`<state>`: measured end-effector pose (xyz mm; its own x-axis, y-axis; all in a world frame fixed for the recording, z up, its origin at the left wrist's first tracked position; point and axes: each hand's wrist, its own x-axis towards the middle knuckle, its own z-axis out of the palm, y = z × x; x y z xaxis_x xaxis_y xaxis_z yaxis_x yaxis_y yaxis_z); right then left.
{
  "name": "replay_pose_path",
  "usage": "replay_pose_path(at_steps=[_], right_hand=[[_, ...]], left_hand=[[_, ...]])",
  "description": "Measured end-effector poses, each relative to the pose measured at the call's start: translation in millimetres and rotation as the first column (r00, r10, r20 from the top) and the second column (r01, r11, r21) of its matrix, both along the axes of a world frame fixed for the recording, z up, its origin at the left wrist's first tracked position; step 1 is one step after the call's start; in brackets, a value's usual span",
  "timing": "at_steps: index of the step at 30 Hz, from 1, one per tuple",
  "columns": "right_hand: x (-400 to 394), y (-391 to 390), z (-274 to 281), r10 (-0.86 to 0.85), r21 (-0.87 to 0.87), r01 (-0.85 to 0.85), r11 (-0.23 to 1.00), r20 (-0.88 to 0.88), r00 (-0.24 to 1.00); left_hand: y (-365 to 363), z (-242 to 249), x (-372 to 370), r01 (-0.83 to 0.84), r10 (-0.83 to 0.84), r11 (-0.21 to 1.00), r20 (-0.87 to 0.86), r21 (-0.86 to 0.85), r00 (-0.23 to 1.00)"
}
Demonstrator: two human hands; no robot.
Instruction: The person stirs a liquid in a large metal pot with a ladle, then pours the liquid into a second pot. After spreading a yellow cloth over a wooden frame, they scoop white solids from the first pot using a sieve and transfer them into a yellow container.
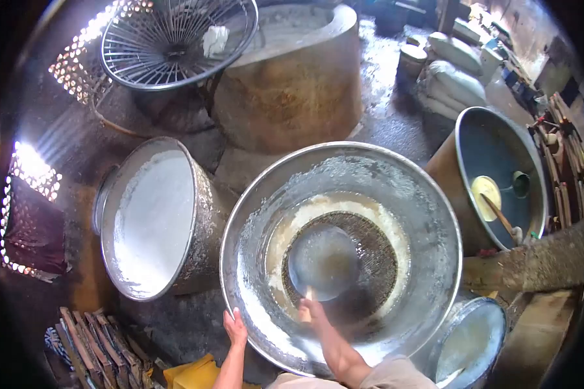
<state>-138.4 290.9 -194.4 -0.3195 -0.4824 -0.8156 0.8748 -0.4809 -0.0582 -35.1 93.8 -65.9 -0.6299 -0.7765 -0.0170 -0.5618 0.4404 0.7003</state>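
Observation:
A large metal basin (422,188) fills the middle of the view, with pale foam round its inner wall and a dark, grainy mass in its bottom. My right hand (313,311) is closed round the short light handle of a round metal scoop (324,259), which lies over the left part of that dark mass. At the basin's lower left rim, my left hand (235,326) rests against the outer edge with its fingers on the rim.
Left stands a metal vat (152,220) of whitish liquid; right, a deep vat (506,162) holding a yellow bowl (486,194). A wire rack (175,52) and round tank (292,97) stand behind. Wood (100,343) is stacked lower left, a smaller tub (470,343) lower right.

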Motion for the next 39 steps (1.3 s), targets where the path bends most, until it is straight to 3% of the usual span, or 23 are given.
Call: replay_pose_path(at_steps=[1,7,9,11,12,15,17,20,24,27,29,31,32,34,35,37,39], right_hand=[[-0.8,0.4,14.5,-0.087,-0.110,0.084,0.990,-0.017,0.996],[0.7,93.5,116.3,-0.187,0.042,0.217,0.975,-0.369,0.910],[14.6,138.7,155.1,-0.124,0.260,0.236,0.936,-0.385,0.915],[29.7,184.2,180.0,-0.169,0.288,0.288,0.913,-0.375,0.911],[31.0,211.7,159.8,-0.150,0.303,0.271,0.914,-0.367,0.918],[53.7,260.2,204.7,-0.180,0.386,0.301,0.872,-0.319,0.931],[60.1,303.4,176.3,-0.333,0.194,0.389,0.900,-0.268,0.904],[74.0,330.7,201.6,-0.500,0.015,0.518,0.855,-0.237,0.833],[77.6,339.8,251.9,-0.714,-0.402,0.628,0.666,-0.101,0.693],[73.6,329.1,255.7,-0.813,-0.509,0.643,0.572,-0.248,0.526],[65.0,313.1,236.0,-0.735,-0.377,0.637,0.672,-0.445,0.512],[58.5,264.8,224.7,-0.694,-0.217,0.713,0.667,-0.529,0.489],[56.8,239.7,229.7,-0.641,-0.167,0.666,0.727,-0.512,0.572],[48.1,199.9,203.0,-0.471,-0.055,0.514,0.856,-0.492,0.732],[45.3,184.2,178.0,-0.354,0.008,0.408,0.913,-0.483,0.801],[40.9,147.5,147.7,-0.233,0.142,0.294,0.945,-0.340,0.911],[25.8,122.0,123.7,0.105,0.448,0.029,0.893,-0.271,0.957]], left_hand=[[-1.4,-2.8,1.7,0.022,-0.022,1.000,-0.030,0.006,0.999],[-9.6,-26.7,10.8,0.063,-0.066,0.997,-0.086,-0.037,0.994],[-12.3,-32.6,8.9,0.052,-0.056,0.998,-0.131,-0.034,0.990],[-9.5,-20.0,6.5,0.134,-0.126,0.988,-0.111,0.072,0.986],[-11.2,-22.4,6.6,0.133,-0.128,0.990,-0.120,0.038,0.984],[-18.8,-39.2,8.5,0.161,-0.161,0.987,-0.107,-0.013,0.981],[-17.1,-37.8,8.0,0.131,-0.123,0.991,-0.165,0.040,0.979],[-18.4,-36.3,8.5,0.165,-0.160,0.986,-0.125,0.036,0.979],[-17.1,-31.8,7.1,0.142,-0.136,0.989,-0.099,0.048,0.986],[-18.4,-43.0,5.9,0.064,-0.068,0.996,-0.052,-0.063,0.996],[-15.4,-34.3,6.9,0.002,-0.007,0.994,-0.046,-0.108,0.999],[-8.3,-21.7,5.2,0.010,-0.016,0.996,-0.061,-0.092,0.998],[-8.2,-20.4,3.9,-0.029,0.023,0.995,-0.063,-0.093,0.998],[-11.9,-19.5,5.5,0.067,-0.073,0.993,-0.059,-0.102,0.996],[-10.5,-13.7,6.1,0.041,-0.046,0.993,-0.045,-0.108,0.998],[-4.0,0.3,2.9,0.052,-0.050,0.995,0.019,-0.088,0.999],[-3.1,1.8,3.1,0.046,-0.044,0.994,0.026,-0.095,0.999]])
